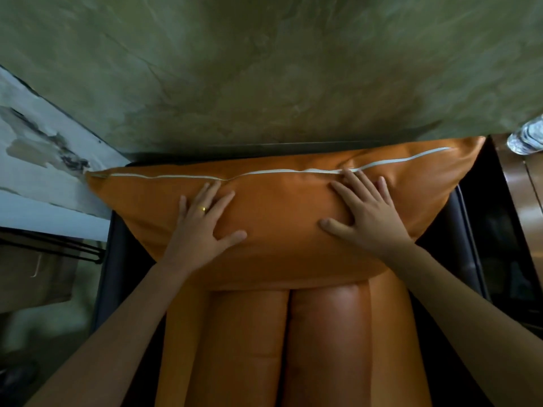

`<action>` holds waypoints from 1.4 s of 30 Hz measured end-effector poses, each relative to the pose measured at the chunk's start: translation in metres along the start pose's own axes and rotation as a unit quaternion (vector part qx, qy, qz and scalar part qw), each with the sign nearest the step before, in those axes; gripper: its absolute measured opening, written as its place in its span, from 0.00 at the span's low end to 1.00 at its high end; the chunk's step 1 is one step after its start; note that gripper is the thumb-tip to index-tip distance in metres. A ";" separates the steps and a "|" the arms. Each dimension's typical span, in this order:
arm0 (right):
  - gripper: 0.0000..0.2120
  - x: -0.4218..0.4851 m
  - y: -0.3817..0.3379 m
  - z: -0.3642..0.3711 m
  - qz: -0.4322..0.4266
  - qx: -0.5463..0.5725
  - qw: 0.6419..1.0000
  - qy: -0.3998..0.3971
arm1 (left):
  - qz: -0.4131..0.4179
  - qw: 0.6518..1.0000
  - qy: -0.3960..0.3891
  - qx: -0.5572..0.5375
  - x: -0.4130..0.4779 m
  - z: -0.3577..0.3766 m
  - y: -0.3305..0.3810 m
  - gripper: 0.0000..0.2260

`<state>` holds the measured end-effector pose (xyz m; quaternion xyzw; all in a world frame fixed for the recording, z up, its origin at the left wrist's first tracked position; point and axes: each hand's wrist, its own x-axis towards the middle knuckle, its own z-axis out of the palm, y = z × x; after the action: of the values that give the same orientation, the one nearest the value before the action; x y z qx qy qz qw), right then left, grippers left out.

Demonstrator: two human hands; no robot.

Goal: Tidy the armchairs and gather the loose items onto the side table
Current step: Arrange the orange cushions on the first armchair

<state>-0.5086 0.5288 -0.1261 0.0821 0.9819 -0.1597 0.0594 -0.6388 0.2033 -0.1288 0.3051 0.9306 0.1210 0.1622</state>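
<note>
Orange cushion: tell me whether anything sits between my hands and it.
Nothing visible does. The left hand and the right hand both lie flat, fingers spread, directly on the orange cushion at the back of the armchair seat.

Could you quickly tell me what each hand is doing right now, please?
Left hand: open, fingers spread, pressing flat on the orange cushion.
Right hand: open, fingers spread, pressing on the same cushion near its white seam.
</note>
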 end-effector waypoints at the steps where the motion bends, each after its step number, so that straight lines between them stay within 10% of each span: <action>1: 0.43 -0.009 -0.001 0.004 0.002 -0.011 1.000 0.010 | -0.003 1.000 -0.012 0.019 -0.005 0.003 0.001 0.44; 15: 0.43 0.000 0.002 0.043 0.038 -0.036 0.999 0.005 | -0.036 0.996 -0.081 0.029 0.027 0.021 -0.002 0.50; 23: 0.38 -0.011 0.010 0.031 0.093 -0.044 0.993 0.055 | -0.103 0.992 0.066 0.045 -0.017 0.037 -0.036 0.41; 31: 0.34 -0.079 -0.077 0.077 0.155 0.207 0.954 0.150 | -0.149 0.967 0.092 -0.186 -0.118 0.090 0.010 0.32; 37: 0.37 -0.179 -0.159 0.150 0.176 0.381 0.903 -0.094 | -0.293 0.925 -0.129 -0.204 -0.230 0.137 0.009 0.41; 42: 0.41 -0.226 -0.195 0.180 0.220 0.409 0.859 -0.214 | -0.371 0.864 -0.155 -0.304 -0.280 0.162 0.010 0.46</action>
<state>-0.3065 0.2560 -0.2044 0.2767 0.7478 -0.5436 0.2623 -0.3595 0.0610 -0.2103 -0.1124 0.8548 0.2804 0.4219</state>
